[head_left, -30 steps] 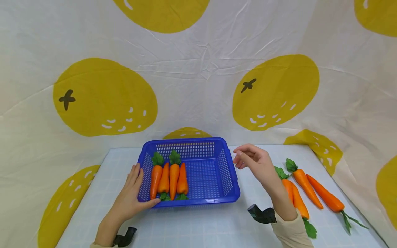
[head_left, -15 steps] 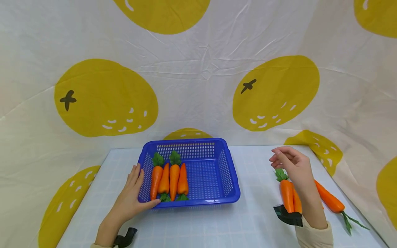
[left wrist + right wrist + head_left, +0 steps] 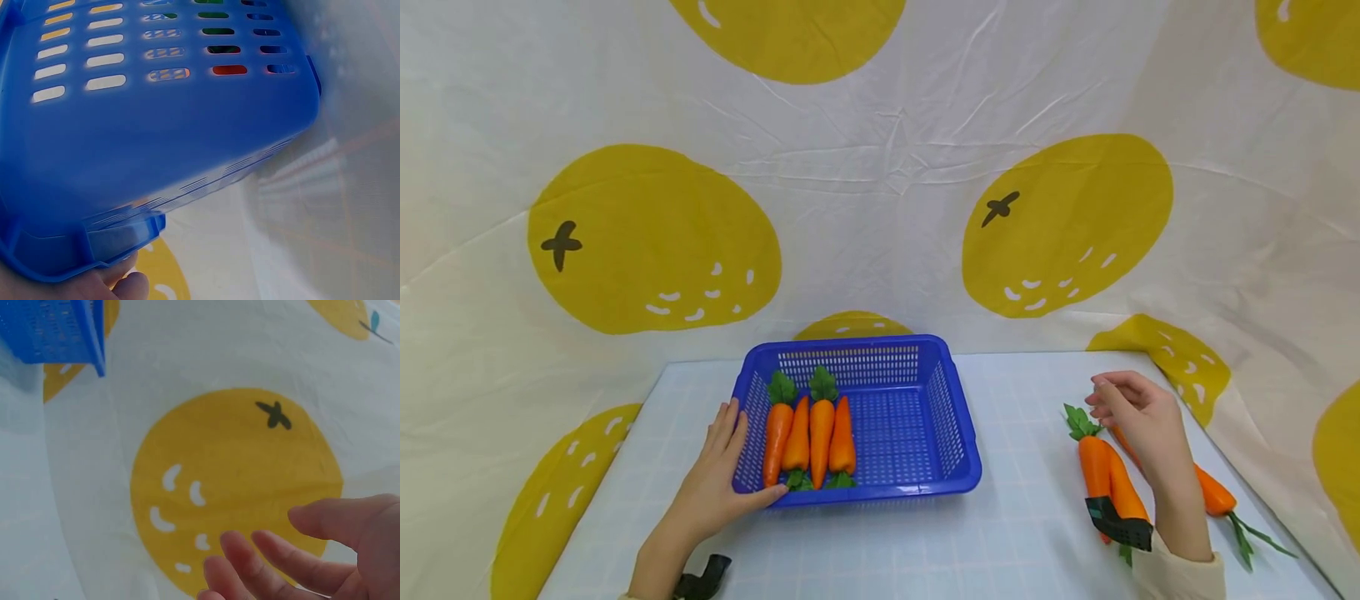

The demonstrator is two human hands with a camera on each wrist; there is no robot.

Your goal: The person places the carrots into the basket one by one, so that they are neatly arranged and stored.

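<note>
Directions per head view. Blue basket [image 3: 895, 433] sits on the pale table [image 3: 955, 550], just past centre toward 6 o'clock. Left hand [image 3: 713, 473] rests on basket's 8 o'clock corner: fingers nearly straight along the 9 o'clock rim, thumb spread wide onto the near rim. Four carrots [image 3: 822, 429] lie in a row in the basket's 9 o'clock half, leafy ends alternating 12 and 6; rest of basket floor, toward 3, is bare. Right hand [image 3: 1138, 417] is well out at basket's 3 o'clock, fingers loosely bent, thumb apart from them with a moderate gap, palm bare in right wrist view; contact with carrots, can't tell. By it, toward 7 o'clock, two loose carrots [image 3: 1094, 467] lie side by side, partly covered by black wrist mount [image 3: 1118, 525]. Another carrot [image 3: 1213, 492] shows past the forearm, its greens toward 5 o'clock; more orange peeks out beside the hand, partly hidden. Backdrop cloth [image 3: 880, 250] with yellow fruit prints stands at 12.
</note>
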